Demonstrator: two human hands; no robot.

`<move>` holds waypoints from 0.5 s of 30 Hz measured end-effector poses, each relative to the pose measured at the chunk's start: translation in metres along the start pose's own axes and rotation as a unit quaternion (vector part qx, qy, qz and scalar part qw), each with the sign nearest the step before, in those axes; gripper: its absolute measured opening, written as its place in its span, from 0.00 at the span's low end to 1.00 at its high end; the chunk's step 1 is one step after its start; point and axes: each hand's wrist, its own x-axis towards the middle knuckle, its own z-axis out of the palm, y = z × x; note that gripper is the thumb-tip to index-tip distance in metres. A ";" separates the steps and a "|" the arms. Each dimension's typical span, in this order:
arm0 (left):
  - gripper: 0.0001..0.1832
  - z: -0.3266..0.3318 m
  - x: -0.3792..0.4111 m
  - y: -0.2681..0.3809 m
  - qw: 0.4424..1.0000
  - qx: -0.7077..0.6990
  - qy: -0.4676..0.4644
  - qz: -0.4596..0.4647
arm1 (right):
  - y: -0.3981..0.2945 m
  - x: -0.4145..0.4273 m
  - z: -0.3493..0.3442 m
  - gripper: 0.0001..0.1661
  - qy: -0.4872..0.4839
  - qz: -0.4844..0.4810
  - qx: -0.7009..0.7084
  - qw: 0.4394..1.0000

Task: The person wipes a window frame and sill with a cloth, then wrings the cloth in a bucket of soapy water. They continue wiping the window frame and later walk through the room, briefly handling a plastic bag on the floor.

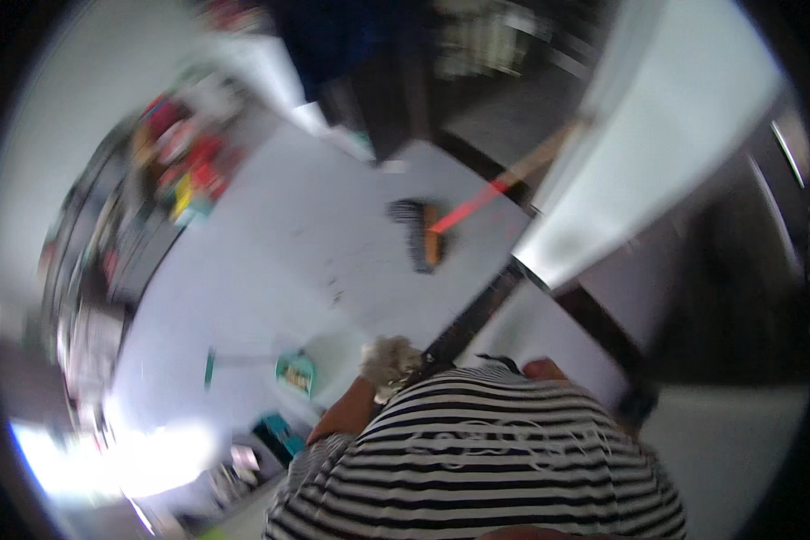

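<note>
At the lower centre, my left forearm reaches past my striped shirt to a pale, crumpled bundle [390, 364], a cloth or a glove. It hides my left hand's fingers, so their grip cannot be told. A bare patch of skin [543, 369] shows past the shirt front; whether it is my right hand or a foot is unclear. Farther ahead, a broom head [432, 236] with dark bristles and an orange back lies on the grey floor, its red and wood-coloured handle slanting up to the right. To the left is a green dustpan [295, 372] with debris in it.
A dark metal beam [472, 324] runs from beside my shirt to a tall pale panel [648, 148]. Blurred red and yellow items [199, 165] and stacked things [118, 229] line the left side. A teal box [280, 435] stands at the lower left.
</note>
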 end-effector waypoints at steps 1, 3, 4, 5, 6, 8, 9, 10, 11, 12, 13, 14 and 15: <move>0.22 0.020 -0.004 0.009 0.999 -0.014 -0.013 -0.027 | -0.018 0.001 -0.015 0.20 -0.058 -0.056 -0.113 0.990; 0.21 0.060 -0.019 0.017 0.997 -0.023 -0.049 -0.058 | 0.021 0.010 -0.006 0.16 0.036 -0.036 0.343 0.938; 0.21 0.082 -0.015 0.030 0.993 -0.011 -0.080 -0.087 | 0.042 0.004 0.005 0.15 0.099 -0.057 0.527 0.842; 0.22 0.096 -0.019 0.039 0.993 -0.004 -0.073 -0.096 | 0.008 0.004 -0.041 0.16 0.116 0.137 0.595 0.783; 0.22 0.142 -0.019 0.049 0.992 0.038 -0.020 -0.121 | 0.011 -0.013 -0.039 0.16 0.195 0.142 0.538 0.807; 0.25 0.143 0.003 0.043 0.962 0.268 -0.056 0.005 | 0.011 -0.028 -0.033 0.15 0.272 0.167 0.397 0.861; 0.27 0.111 0.021 0.033 0.879 0.438 -0.098 0.160 | 0.015 -0.041 -0.014 0.15 0.330 0.083 0.529 0.777; 0.24 0.114 0.061 0.035 0.861 0.491 -0.108 0.079 | 0.034 -0.064 0.004 0.16 0.354 0.163 0.376 0.840; 0.21 0.118 0.095 0.042 0.786 0.600 -0.142 0.046 | 0.036 -0.063 0.018 0.18 0.373 0.201 0.217 0.879; 0.19 0.123 0.119 0.044 0.646 0.734 -0.192 0.084 | 0.034 -0.069 0.030 0.21 0.397 0.188 0.323 0.838; 0.19 0.124 0.134 0.039 0.490 0.829 -0.205 0.176 | 0.015 -0.079 -0.020 0.19 0.223 0.064 0.263 0.937; 0.18 0.205 0.131 0.027 0.423 0.841 -0.180 0.287 | 0.024 -0.096 -0.005 0.17 0.210 0.058 0.244 0.945; 0.09 0.307 0.107 0.024 0.327 0.934 -0.111 0.093 | 0.031 -0.114 0.018 0.17 0.220 0.089 0.278 0.931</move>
